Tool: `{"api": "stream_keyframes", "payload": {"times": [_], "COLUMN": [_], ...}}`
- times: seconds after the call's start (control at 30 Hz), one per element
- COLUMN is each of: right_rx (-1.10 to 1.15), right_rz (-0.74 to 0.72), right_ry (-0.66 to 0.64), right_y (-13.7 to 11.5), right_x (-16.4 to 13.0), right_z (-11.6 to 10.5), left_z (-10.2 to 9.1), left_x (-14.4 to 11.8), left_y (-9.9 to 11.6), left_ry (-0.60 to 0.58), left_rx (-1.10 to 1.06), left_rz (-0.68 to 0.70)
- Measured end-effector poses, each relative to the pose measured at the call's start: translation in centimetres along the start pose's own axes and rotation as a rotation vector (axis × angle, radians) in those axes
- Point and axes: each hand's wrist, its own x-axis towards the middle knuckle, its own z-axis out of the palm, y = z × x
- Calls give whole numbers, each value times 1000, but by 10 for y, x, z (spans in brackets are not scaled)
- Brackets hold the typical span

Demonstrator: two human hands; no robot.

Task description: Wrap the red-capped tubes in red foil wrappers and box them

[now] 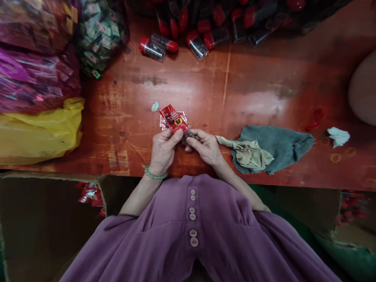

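Observation:
A red printed plastic packet, with a dark, see-through lower end, is held between both hands above the table's near side. My left hand, with a green bead bracelet at the wrist, pinches the packet's left side between thumb and fingers. At its lower right end, my right hand grips the dark part, thumb on top; some fingertips are hidden underneath. Partly covered by the packet, shiny red-and-white printed pieces lie on the table. What the dark end contains is too small to make out.
Clear tubes with red caps lie along the far side of the reddish table. Filled plastic bags and a yellow bag stand left. Grey-green cloth, beige cloth and rubber bands lie right. Cardboard boxes flank my lap.

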Motion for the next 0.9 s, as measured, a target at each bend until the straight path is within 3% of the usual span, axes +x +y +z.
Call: {"api": "stream_keyframes", "payload": {"times": [0.1,0.23,0.33,0.63,0.8,0.9], "right_rx": [-66,-312,-397,65,41,-111], "right_rz": [-22,-218,-296,40,13,-87], "right_ry": [54,106,124,-56,19,76], "right_y": [-4,-3,-1,-11,-8,-8], "right_x": [2,3,2,6,11,12], "right_z": [4,8,8,3,10,14], "left_z": [0,2,2,3,-3,-5], "left_x": [2,5,6,1,4,8], "left_y": [5,7,6,13,17,16], "left_ry": [35,140,135,-21,-50,31], "left_rx": [5,-33,-37,-2,-2,-44], "left_rz": [18,95,70,-10,11,57]}}
